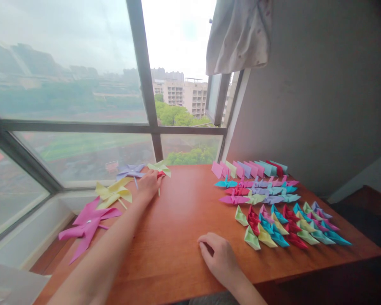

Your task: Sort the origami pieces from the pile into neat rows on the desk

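Note:
My left hand (pixel 148 185) reaches to the far left edge of the table, its fingers closed around a small red folded paper piece (pixel 161 174), mostly hidden. Right beside it lies a pale green paper pinwheel (pixel 159 167). Nearer along that edge are a purple pinwheel (pixel 131 170), a yellow pinwheel (pixel 114 193) and a large magenta pinwheel (pixel 89 222), partly close to my forearm. My right hand (pixel 220 257) rests near the front edge, fingers curled in loosely, with nothing visible in them.
On the right of the wooden table (pixel 180 220) stand rows of coloured paper boats (pixel 274 234), paper cranes (pixel 257 198) and a line of folded cards (pixel 241 169). Windows (pixel 92 156) border the far and left sides; a curtain (pixel 238 38) hangs above.

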The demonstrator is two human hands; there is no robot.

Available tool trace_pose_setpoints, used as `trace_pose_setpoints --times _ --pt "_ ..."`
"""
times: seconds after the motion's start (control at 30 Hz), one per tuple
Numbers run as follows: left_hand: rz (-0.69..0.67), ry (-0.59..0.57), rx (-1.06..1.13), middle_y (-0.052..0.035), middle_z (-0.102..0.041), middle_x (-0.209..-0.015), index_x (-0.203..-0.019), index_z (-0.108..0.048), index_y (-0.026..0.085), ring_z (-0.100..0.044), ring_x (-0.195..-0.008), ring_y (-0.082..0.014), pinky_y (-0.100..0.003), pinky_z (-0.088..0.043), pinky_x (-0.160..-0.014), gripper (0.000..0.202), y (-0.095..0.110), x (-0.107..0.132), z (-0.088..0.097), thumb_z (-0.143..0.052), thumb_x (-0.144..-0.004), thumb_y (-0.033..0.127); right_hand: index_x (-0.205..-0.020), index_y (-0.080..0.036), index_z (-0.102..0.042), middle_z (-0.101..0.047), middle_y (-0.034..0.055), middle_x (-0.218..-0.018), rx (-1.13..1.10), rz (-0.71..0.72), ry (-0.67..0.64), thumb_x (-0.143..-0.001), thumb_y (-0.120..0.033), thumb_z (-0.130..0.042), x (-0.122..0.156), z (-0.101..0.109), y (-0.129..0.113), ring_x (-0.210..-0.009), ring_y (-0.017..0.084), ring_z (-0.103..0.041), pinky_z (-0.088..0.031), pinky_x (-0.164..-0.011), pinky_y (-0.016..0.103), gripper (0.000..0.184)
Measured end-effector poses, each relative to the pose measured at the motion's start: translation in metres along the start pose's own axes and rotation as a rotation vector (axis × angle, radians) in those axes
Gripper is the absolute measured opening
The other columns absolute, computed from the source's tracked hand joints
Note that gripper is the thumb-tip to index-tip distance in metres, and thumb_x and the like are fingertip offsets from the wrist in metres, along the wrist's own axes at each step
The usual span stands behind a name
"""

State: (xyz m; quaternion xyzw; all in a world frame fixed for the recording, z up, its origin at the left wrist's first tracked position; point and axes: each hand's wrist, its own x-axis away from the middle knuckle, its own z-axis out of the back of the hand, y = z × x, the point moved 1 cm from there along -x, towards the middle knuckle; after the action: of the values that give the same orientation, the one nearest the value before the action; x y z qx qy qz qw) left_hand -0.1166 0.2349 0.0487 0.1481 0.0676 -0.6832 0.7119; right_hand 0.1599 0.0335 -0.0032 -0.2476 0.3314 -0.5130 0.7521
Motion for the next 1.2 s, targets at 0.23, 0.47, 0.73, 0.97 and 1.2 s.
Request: trace_pose_setpoints --times 0.23,0.47,0.73,0.97,1.2 --pt "0.010 0.053 0.083 -0.0140 -0.067 -0.109 -0.097 -0.066 0.017 -0.063 -0.100 -0.0287 -0.034 -0.047 -0.081 0.024 0.000 -0.001 -0.003 -0.045 -0.094 0.028 -0.086 -0.022 -0.069 -0.069 0.0019 -0.081 0.004 -0.005 0.012 -0.087 -0.016 -0.051 -0.002 0.000 -0.001 -0.075 0.017 -0.064 -0.045 -0.071 0.026 0.019" --pt "0.051 0.154 0.301 -0.0127 -0.069 -0.109 -0.099 -0.068 0.017 -0.063 -0.103 -0.0281 -0.034 -0.047 -0.083 0.023 -0.001 0.003 0.001 -0.049 -0.088 0.022 -0.088 -0.021 -0.070 -0.071 0.0032 -0.085 -0.061 -0.013 0.025 -0.088 -0.015 -0.051 -0.003 0.001 -0.001 -0.080 0.017 -0.065 -0.045 -0.074 0.025 0.020" --pt "-0.045 0.024 0.725 -0.0055 -0.077 -0.086 -0.091 -0.072 0.017 -0.072 -0.081 -0.0202 -0.029 -0.053 -0.076 0.023 0.029 0.033 0.018 -0.050 -0.086 0.023 -0.087 -0.021 -0.071 -0.071 0.0038 -0.085 -0.076 0.003 0.034 -0.088 -0.017 -0.051 -0.002 0.003 -0.001 -0.080 0.018 -0.066 -0.047 -0.073 0.027 0.020" --pt "-0.180 -0.192 0.969 -0.0068 -0.077 -0.080 -0.089 -0.070 0.015 -0.073 -0.072 -0.0179 -0.026 -0.055 -0.067 0.025 0.075 0.123 0.037 -0.050 -0.090 0.029 -0.104 -0.019 -0.069 -0.071 0.0046 -0.082 -0.252 -0.116 0.161 -0.092 -0.031 -0.050 0.002 0.008 0.003 -0.071 0.017 -0.065 -0.051 -0.066 0.025 0.025" --pt "-0.094 -0.290 0.947 -0.0041 -0.075 -0.077 -0.091 -0.069 0.017 -0.069 -0.067 -0.0173 -0.024 -0.050 -0.063 0.017 0.087 0.198 0.025 -0.053 -0.088 0.024 -0.108 -0.019 -0.066 -0.067 0.0032 -0.080 -0.255 -0.051 0.166 -0.093 -0.035 -0.052 0.006 0.009 -0.001 -0.065 0.015 -0.061 -0.050 -0.061 0.024 0.026"
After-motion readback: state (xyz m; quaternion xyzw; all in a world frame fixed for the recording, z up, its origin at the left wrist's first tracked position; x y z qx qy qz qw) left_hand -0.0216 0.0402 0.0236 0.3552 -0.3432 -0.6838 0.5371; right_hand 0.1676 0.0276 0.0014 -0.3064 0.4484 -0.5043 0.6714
